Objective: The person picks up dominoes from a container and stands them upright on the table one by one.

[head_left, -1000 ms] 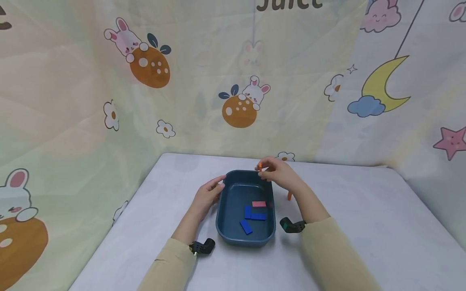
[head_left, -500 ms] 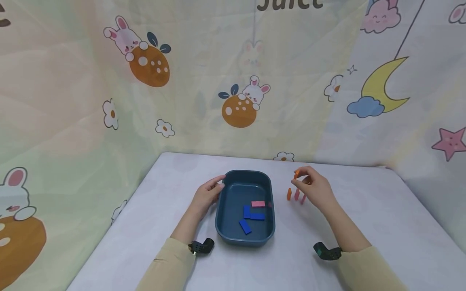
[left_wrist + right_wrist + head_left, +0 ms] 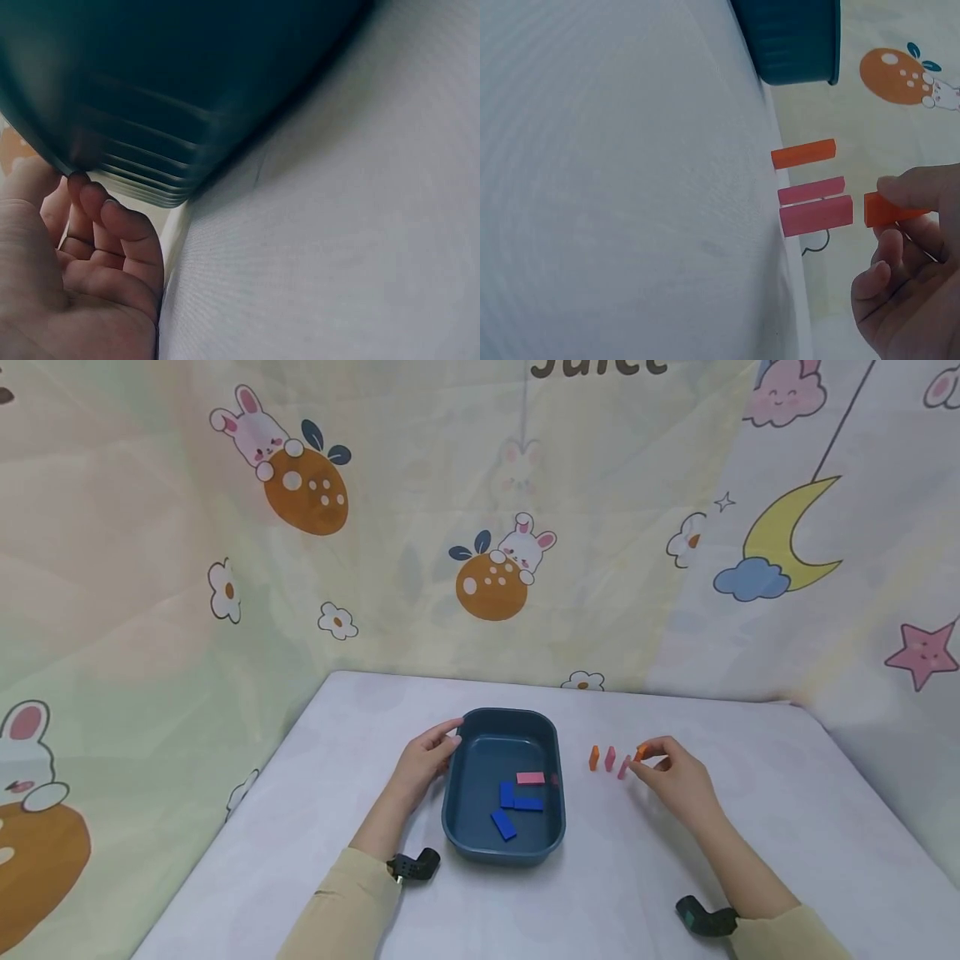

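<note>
Nearest to me, three blue blocks lie flat in the dark blue tray, with one pink block beyond them. My left hand touches the tray's rim, perhaps for steadying; whether it grips, I cannot tell. My right hand pinches an orange block upright, its lower end left free, beside the standing row, two pink and one orange, spaced apart probably to avoid knocking. Behind hangs printed cloth.

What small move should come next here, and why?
Probably lower the held orange block to stand at the row's right end: the right grip pinches it above the table, close to two pink blocks and another orange block standing on edge.
</note>
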Demonstrator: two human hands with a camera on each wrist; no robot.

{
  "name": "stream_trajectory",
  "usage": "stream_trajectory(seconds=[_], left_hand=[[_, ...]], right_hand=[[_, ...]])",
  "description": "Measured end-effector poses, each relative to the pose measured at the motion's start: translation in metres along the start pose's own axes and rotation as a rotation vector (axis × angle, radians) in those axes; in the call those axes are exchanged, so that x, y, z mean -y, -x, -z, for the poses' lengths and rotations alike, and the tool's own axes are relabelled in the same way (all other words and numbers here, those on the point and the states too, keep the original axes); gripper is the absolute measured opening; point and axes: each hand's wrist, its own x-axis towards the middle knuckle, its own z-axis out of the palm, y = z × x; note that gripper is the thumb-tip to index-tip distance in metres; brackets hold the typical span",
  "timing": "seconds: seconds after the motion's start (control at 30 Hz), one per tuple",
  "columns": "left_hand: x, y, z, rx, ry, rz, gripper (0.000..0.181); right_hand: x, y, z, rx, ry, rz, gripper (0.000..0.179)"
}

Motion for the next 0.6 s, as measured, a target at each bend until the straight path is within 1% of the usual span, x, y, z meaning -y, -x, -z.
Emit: stream_trajectory(seconds=[0.33, 0.47, 0.6], left_hand=[[-0.001, 0.000, -0.001, -0.008, -0.010, 0.004, 0.035], [-0.002, 0.000, -0.001, -0.008, -0.003, 0.005, 0.035], [-0.003, 0.001, -0.001, -0.007, -0.001, 0.010, 0.035]], right_hand=[[-0.011, 0.007, -0.007, 0.083, 0.002, -0.059, 0.032], [-0.015, 0.008, -0.010, 0.093, -0.002, -0.046, 0.030], [-0.017, 0.009, -0.013, 0.092, 0.018, -0.022, 0.028]])
